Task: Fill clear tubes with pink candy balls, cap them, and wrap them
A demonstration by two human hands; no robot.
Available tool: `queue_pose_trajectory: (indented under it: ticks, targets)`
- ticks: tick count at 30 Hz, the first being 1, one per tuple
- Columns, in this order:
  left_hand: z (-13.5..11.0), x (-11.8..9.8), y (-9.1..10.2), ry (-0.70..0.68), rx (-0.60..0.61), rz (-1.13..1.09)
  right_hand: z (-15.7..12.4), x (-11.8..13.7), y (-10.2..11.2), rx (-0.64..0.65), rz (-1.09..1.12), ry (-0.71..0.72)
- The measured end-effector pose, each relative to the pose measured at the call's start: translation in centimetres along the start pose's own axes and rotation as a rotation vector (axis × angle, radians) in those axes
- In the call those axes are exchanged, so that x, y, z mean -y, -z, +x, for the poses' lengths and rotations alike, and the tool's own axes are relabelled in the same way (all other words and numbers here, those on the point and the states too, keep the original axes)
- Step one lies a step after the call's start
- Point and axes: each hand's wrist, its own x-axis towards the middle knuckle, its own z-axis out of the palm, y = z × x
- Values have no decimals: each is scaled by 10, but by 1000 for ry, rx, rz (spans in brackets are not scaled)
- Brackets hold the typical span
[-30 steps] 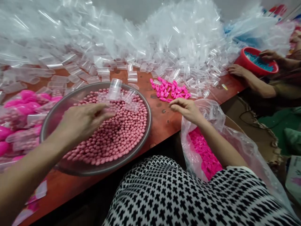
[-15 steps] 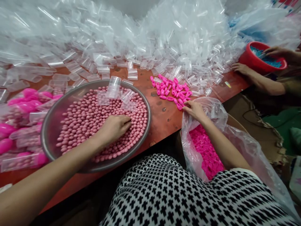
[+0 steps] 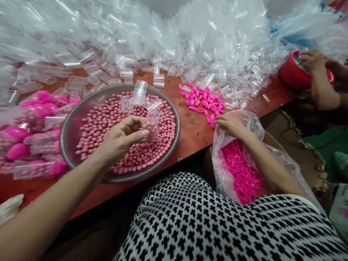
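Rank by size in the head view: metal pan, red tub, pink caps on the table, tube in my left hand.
Pan, largest.
Caps and tub look alike; the tub is farther and partly hidden, so unranked.
Tube, smallest.

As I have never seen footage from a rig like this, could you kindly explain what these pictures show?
There is no machine here: a person works with bare hands, and the single camera sits on that person's head, looking forward and down, so the arms enter from below. The left hand pinches a small clear tube holding some pink beads above a metal bowl full of them. The right hand touches a pile of bright pink caps on the red-brown table, beside a plastic bag holding more pink pieces. Behind lies a heap of empty clear tubes; filled tubes lie at the left. At the right, another person's hands are at a red bowl.
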Motion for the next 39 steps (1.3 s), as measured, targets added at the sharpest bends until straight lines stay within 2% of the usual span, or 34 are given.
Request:
queue_pose_trajectory:
  ticks: [2,4,8,10,14,17,19,23,25,28,32,39]
  targets:
    - [0,0,-1,-86,-25,3,3,3,-3,27,-40,94]
    - [0,1,-2,-126,-26,-14,7,4,-7,25,-50,127]
    - [2,7,-4,-68,44,-46,11,-4,-13,-6,3,181]
    - [3,10,-3,-76,19,-93,12,-12,-17,-22,29,198]
    - [5,11,1,-73,23,-176,16,-20,-19,-155,85,130]
    - [3,8,2,-55,31,-242,22,-4,-18,-261,170,73]
    - [3,7,2,-43,30,-263,27,17,-20,-244,206,83]
    - [2,7,3,-50,43,-272,40,62,-35,-101,188,189]
    - [1,7,4,-49,50,-288,44,73,-44,-107,140,199]
    - [-2,5,5,-38,44,-330,43,73,-51,-152,85,193]
    - [-5,0,5,-24,9,-378,36,64,-48,-176,18,159]
    - [-6,0,4,-57,52,-314,30,66,-38,-73,-127,-23]
